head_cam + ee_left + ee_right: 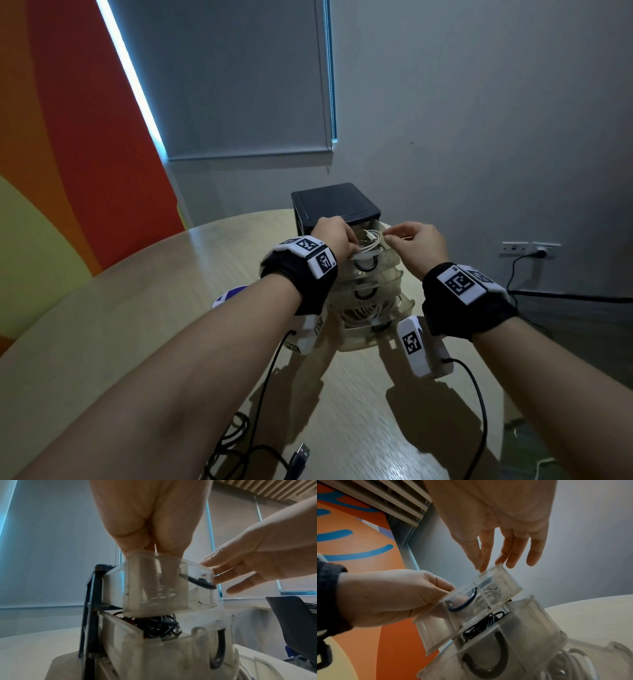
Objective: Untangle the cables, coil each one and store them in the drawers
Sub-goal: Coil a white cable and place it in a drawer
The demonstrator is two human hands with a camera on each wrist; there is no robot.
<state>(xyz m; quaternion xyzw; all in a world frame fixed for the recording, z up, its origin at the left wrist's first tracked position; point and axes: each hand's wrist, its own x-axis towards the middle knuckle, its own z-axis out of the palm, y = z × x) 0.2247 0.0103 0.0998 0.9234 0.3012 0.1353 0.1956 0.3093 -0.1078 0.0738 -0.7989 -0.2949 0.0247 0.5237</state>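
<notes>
Step in hand, as I read it: stowing a coiled white cable in the top drawer of the black-framed drawer unit [337, 202], which stands on the round wooden table [102, 325]. All its clear drawers are pulled out in a stair-step.

Second drawer [527, 616] holds a black cable bundle [481, 627]; a lower drawer [404, 305] holds pale cable loops.

Top drawer [169, 585] is where the white cable coil [371, 244] sits — half in, its loops above the rim.

Left hand [334, 236] reaches down into that drawer, fingers on the coil; grip or plain press — cannot tell. Right hand [416, 245] has fingers extended and loose, tips [483, 562] at the drawer's right wall, steadying it, holding nothing I can make out.

Next move likely needs the coil pushed flat below the rim, then the drawer slid shut.

Hard to see:
- left fingertips, blurred through the clear plastic
- a loose black USB cable [274, 459], cut off at the frame's bottom edge, probably yet to coil
- a purple-white item [227, 294] behind the left forearm, unidentifiable
</notes>
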